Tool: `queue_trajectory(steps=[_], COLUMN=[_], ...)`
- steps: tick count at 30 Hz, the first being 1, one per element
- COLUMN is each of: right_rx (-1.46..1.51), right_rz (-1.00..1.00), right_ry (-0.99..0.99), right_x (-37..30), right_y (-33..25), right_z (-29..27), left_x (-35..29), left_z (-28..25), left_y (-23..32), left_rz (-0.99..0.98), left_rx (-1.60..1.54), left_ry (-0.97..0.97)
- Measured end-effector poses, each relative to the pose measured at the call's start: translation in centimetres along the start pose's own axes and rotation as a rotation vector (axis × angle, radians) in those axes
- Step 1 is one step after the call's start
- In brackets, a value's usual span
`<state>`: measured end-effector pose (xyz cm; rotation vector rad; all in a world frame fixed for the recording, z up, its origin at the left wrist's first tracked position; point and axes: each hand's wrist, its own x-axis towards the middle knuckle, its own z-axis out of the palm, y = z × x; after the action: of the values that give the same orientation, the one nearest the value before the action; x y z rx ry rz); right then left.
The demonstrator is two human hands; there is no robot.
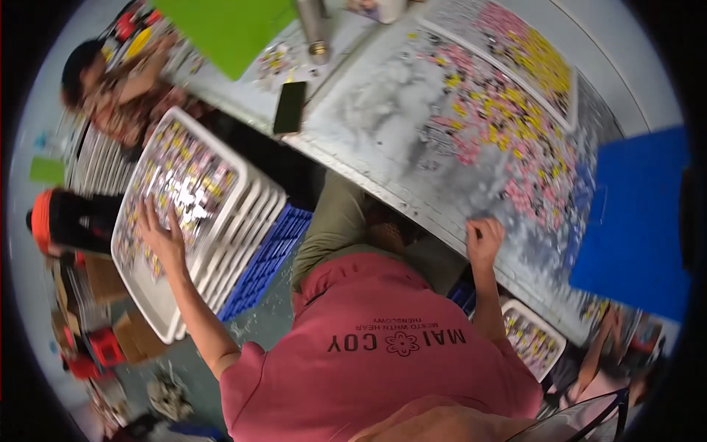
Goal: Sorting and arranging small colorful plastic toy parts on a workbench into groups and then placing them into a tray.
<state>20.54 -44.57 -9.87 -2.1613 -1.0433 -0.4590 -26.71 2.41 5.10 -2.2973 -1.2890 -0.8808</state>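
My left hand (160, 239) lies with its fingers spread over the small pink, yellow and dark pieces (199, 166) in the top white tray (158, 309). Glare on those pieces makes their kind hard to tell. My right hand (484, 239) is at the near edge of the grey worktable (368, 140), its fingers curled together. Whatever it may hold is too small or hidden to make out. Beyond it, a loose spread of pink, yellow and black pieces (515, 140) covers part of the tabletop.
More white trays stack beneath the top one, over a blue crate (269, 258). A dark phone (290, 107), a metal flask (314, 33) and a green board (228, 29) are on the table. A blue board (633, 221) stands right. Co-workers sit far left (121, 92) and lower right (600, 353).
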Motion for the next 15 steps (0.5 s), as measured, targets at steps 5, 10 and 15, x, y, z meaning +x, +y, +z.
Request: queue_trajectory(steps=[5,10,15], right_rx=[0.012,0.017,0.068], right_rz=[0.019,-0.087,-0.026], right_ry=[-0.036,-0.111,-0.083], right_x=[0.6,1.3,2.7], right_y=[-1.2,-2.6,-2.9], right_z=[-0.4,0.4,0.7], left_x=[4.4,1.3,-1.3], left_z=[4.2,12.9,15.6], left_y=[21.4,36.5,42.8], left_rz=[0.229,0.567,0.707], left_rx=[-0.777,-1.106,-1.180], left_ry=[-0.298,-0.539,-0.586])
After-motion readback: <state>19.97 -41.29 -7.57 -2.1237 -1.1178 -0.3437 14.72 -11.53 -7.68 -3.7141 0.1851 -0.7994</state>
